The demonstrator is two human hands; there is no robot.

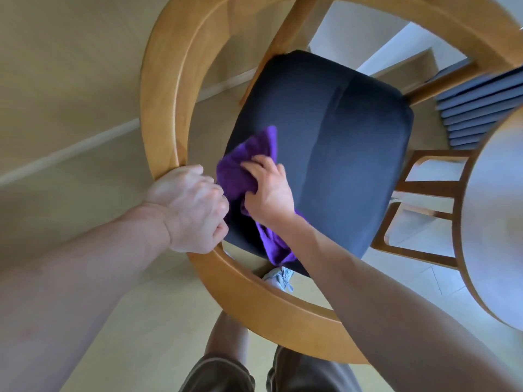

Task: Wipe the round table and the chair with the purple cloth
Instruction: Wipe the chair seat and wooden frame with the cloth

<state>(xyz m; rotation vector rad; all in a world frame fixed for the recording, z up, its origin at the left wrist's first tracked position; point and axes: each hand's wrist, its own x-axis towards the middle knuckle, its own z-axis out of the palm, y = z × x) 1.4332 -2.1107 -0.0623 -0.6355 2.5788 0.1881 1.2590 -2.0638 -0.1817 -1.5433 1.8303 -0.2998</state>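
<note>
At the left, the left hand (188, 210) is curled over the curved light-wood back rail (158, 108) of the chair, gripping it as if to steady the frame; just to its right, nearly touching it, the right hand (267, 188) clutches the bunched purple cloth (249, 154) and presses it onto the dark navy upholstered seat cushion (339, 142) at its near-left corner, one tail of cloth hanging off the front edge; most of the unwiped cushion seems to stretch away and to the right of the cloth, so the right hand is better placed to sweep that way; further right, the round wood-rimmed table (492, 222) stands apart, out of reach of either hand.
</note>
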